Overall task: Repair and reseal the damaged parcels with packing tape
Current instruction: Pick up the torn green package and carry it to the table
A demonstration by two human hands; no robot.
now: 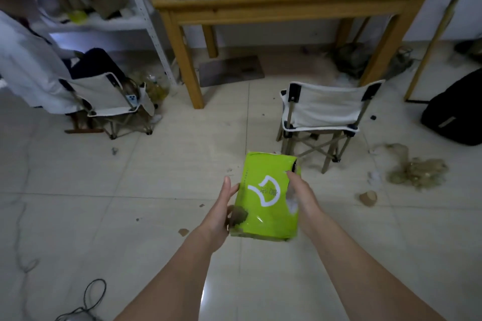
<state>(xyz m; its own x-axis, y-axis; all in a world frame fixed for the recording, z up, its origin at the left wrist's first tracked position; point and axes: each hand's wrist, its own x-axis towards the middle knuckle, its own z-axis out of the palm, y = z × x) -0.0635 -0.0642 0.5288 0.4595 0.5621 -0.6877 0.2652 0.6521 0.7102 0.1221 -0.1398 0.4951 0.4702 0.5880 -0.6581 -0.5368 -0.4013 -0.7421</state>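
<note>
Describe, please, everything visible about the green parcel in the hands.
The green parcel is a glossy lime plastic mailer with a white logo outline. It is torn: a brown patch shows at its lower left corner, white tears along its right edge. Held above the tiled floor, slightly tilted, the left hand and right hand grip its sides.

You are holding a parcel [266,195] wrapped in glossy lime-green plastic film that catches the light near its lower edge; a torn patch at its lower left corner shows dull brown, rough like cardboard, and white fluff shows at its right side. The floor [130,190] is smooth, shiny pale tile. The surface [287,5] ahead is matt light wood. The folding chair [323,109] has an off-white cloth seat. The shelf rack [140,8] is white-painted perforated metal.
</note>
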